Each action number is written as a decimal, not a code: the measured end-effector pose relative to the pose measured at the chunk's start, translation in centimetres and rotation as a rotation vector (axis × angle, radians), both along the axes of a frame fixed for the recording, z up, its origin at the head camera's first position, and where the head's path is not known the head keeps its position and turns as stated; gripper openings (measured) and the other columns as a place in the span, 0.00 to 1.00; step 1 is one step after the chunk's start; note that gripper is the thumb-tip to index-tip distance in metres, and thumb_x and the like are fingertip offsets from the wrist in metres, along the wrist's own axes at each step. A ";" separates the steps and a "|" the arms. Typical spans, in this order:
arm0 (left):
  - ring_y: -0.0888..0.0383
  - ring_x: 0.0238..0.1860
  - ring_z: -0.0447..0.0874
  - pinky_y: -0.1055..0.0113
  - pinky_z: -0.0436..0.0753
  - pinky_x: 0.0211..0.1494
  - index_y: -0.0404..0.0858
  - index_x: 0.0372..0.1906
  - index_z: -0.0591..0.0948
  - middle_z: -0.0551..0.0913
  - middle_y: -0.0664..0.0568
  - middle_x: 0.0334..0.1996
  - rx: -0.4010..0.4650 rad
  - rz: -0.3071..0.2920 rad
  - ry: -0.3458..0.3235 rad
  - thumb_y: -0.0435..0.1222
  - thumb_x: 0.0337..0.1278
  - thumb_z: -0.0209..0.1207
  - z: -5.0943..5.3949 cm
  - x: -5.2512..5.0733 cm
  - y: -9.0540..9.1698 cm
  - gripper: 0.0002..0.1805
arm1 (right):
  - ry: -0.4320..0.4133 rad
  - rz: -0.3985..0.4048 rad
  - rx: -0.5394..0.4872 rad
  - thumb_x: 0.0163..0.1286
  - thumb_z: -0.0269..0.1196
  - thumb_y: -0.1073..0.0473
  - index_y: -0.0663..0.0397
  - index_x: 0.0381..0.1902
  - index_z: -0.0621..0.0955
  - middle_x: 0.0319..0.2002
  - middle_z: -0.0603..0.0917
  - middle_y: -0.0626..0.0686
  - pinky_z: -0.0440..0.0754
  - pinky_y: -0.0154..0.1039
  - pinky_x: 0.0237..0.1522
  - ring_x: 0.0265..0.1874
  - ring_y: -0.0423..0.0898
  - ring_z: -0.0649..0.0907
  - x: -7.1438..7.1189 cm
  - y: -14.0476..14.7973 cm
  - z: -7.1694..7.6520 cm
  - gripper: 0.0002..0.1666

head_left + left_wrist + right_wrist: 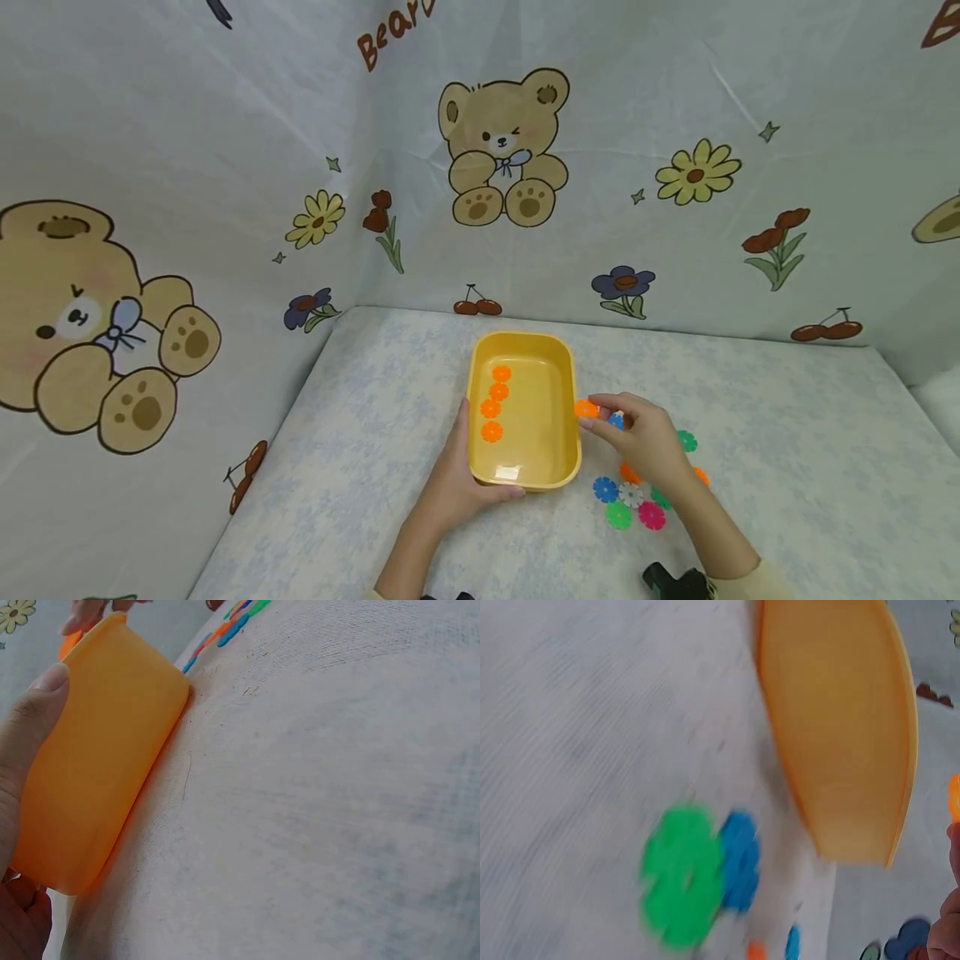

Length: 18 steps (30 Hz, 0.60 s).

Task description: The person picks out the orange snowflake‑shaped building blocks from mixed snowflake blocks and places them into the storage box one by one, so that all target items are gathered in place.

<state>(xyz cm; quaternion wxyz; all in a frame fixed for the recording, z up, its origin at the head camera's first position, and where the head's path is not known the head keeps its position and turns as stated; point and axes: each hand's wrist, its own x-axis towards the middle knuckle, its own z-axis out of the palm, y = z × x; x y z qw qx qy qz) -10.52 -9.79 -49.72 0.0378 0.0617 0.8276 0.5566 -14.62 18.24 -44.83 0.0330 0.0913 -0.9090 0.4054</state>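
A yellow rectangular tray (536, 400) rests on the table, with several orange notched plastic discs (491, 408) in a row along its left side. My left hand (455, 475) grips the tray at its near left corner, and in the left wrist view the thumb (37, 712) lies against the tray's outer wall. Between thumb and fingertips, my right hand (637, 429) pinches one more orange disc (587, 408) at the tray's right rim. The right wrist view catches only part of this hand at its right edge, beside the disc (955, 796).
Loose discs lie right of the tray, among them blue (606, 489), white (631, 495), light green (618, 515) and pink (652, 514). Some are partly hidden under the right hand and forearm. A bear-print cloth (585, 258) hangs behind the table.
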 end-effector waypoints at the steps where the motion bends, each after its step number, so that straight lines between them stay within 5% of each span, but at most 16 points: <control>1: 0.54 0.79 0.50 0.43 0.56 0.77 0.67 0.77 0.32 0.43 0.58 0.81 0.005 -0.004 0.004 0.60 0.23 0.81 0.0 0.0 0.0 0.80 | 0.003 0.014 0.001 0.61 0.71 0.43 0.45 0.49 0.86 0.30 0.78 0.43 0.67 0.32 0.21 0.23 0.42 0.69 -0.1 -0.7 0.3 0.22; 9: 0.54 0.78 0.53 0.44 0.59 0.76 0.68 0.77 0.32 0.43 0.58 0.80 -0.015 -0.007 -0.018 0.61 0.25 0.80 -0.1 0.1 -0.1 0.79 | 0.028 0.206 0.124 0.57 0.74 0.48 0.47 0.47 0.87 0.28 0.78 0.36 0.74 0.29 0.28 0.26 0.40 0.73 -0.3 -6.7 1.4 0.20; 14: 0.52 0.78 0.52 0.43 0.60 0.76 0.66 0.77 0.31 0.42 0.57 0.81 -0.051 -0.003 -0.040 0.62 0.27 0.78 -0.1 0.2 -0.2 0.77 | -0.016 0.340 0.236 0.57 0.74 0.48 0.48 0.43 0.89 0.26 0.79 0.35 0.81 0.33 0.41 0.30 0.38 0.77 -0.3 -9.4 0.8 0.17; 18: 0.50 0.79 0.49 0.42 0.59 0.76 0.63 0.78 0.32 0.41 0.56 0.81 -0.073 0.003 -0.049 0.63 0.30 0.77 -0.1 0.2 -0.3 0.77 | -0.032 0.443 0.264 0.56 0.75 0.49 0.53 0.39 0.89 0.28 0.86 0.41 0.82 0.36 0.40 0.29 0.38 0.80 -0.6 -10.8 -0.2 0.17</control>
